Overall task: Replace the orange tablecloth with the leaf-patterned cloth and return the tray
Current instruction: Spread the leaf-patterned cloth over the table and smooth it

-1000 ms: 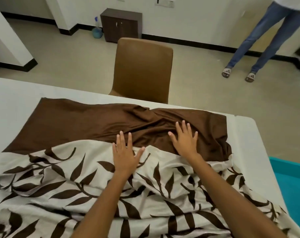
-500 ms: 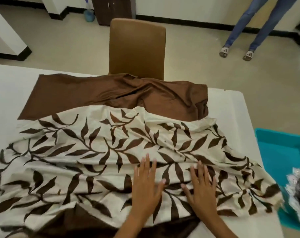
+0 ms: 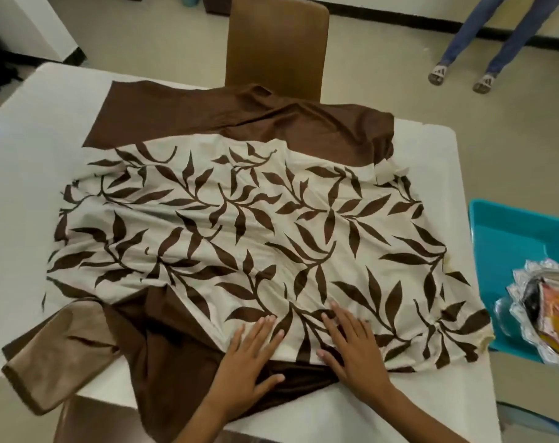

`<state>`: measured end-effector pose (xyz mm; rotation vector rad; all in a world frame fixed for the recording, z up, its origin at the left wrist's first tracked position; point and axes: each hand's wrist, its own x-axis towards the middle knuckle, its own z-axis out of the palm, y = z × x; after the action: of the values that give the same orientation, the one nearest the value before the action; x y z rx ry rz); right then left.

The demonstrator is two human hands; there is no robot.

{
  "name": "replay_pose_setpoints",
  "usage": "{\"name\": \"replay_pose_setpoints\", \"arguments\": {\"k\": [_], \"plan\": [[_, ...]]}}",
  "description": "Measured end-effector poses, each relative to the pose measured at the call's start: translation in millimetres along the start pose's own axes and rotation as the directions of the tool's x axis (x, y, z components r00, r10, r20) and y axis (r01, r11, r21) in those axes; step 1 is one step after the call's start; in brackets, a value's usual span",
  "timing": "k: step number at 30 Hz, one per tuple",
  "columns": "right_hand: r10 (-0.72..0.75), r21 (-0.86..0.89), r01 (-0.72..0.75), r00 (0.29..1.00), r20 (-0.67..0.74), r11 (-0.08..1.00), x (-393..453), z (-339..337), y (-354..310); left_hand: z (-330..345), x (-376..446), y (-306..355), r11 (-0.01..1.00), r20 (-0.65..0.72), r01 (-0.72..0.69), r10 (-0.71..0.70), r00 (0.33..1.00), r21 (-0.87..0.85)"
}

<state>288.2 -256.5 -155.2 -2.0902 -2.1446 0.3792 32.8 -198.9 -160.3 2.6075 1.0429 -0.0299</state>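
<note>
The leaf-patterned cloth (image 3: pixel 239 225), cream with brown leaves and brown borders, lies wrinkled across the white table (image 3: pixel 32 174). Its near left corner (image 3: pixel 57 356) is folded over and hangs past the table edge. My left hand (image 3: pixel 249 362) lies flat with straight fingers on the cloth's near edge. My right hand (image 3: pixel 354 350) presses flat beside it, a little to the right. A silver tray (image 3: pixel 540 314) with colourful items sits at the right edge of view. No orange tablecloth is in view.
A brown chair (image 3: pixel 276 43) stands at the table's far side. A teal plastic seat (image 3: pixel 508 238) holds the silver tray to the right of the table. A person in jeans and sandals (image 3: pixel 482 59) stands at the back right.
Both hands slid from the cloth's far brown border back toward me to its near edge, smoothing it. The view tilted down and the tray came into sight.
</note>
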Motion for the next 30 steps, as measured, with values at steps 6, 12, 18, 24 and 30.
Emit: {"name": "replay_pose_setpoints", "arguments": {"k": [6, 12, 18, 24, 30], "plan": [[0.263, 0.039, -0.260, 0.952, -0.155, 0.965, -16.0, -16.8, 40.6, -8.2, -8.8, 19.6, 0.945, -0.208, 0.281, -0.313, 0.927, -0.169], [0.343, 0.078, -0.337, 0.936, -0.079, 0.938, -47.1, -9.5, 49.0, -2.2, 51.3, 115.9, 0.900, -0.274, 0.306, -0.394, 0.877, -0.311], [0.337, 0.253, -0.286, 0.922, -0.191, 0.924, -78.4, -24.1, 72.6, 46.0, 80.7, 187.1, 0.950, -0.115, 0.267, -0.287, 0.951, -0.161], [0.136, 0.117, -0.126, 0.988, -0.078, 0.985, -126.6, -12.4, 117.8, 57.6, 63.9, 172.8, 0.958, -0.146, 0.287, -0.287, 0.947, -0.022], [0.293, 0.362, -0.201, 0.931, -0.219, 0.910, -150.8, -26.3, 134.3, 47.0, 66.7, 205.9, 0.931, -0.200, 0.341, -0.362, 0.911, -0.130]]}}
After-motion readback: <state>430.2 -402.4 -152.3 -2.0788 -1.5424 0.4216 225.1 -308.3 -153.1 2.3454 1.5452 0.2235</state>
